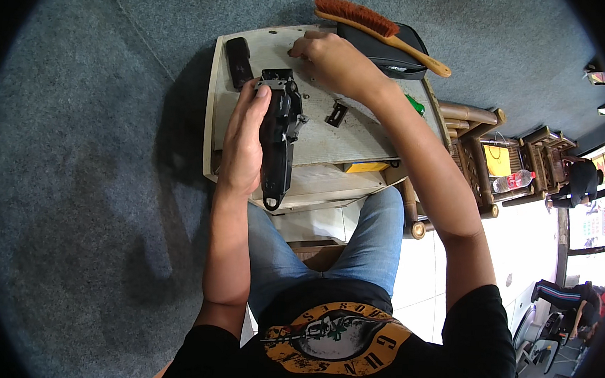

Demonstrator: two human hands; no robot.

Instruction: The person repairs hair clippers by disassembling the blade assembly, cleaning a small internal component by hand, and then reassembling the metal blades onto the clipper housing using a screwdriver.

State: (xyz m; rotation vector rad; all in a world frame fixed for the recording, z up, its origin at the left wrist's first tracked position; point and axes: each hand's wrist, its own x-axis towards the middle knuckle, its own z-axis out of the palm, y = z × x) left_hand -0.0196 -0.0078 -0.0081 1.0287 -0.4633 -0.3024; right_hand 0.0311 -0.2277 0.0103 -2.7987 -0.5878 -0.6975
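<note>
My left hand (pixel 243 140) is wrapped along the left side of a black hair clipper (pixel 276 142). The clipper stands lengthwise, its metal-edged head at the far end and its hanging loop towards me. Uneven parts show along its right side. Beyond it and to the right, my right hand (pixel 322 55) is low over the far part of the small table (pixel 361 140), fingers curled together. What its fingertips hold, if anything, is too small to make out. A small dark slotted part (pixel 336 113) lies on the tabletop below that hand, apart from it.
A black phone-like object (pixel 239 62) lies at the table's far left. A wooden brush (pixel 381 31) with reddish bristles rests on a black zip pouch (pixel 387 52). A green object (pixel 415 104) sits by the right edge. A yellow box (pixel 367 167) is on the shelf below; bamboo chairs (pixel 484 162) stand right.
</note>
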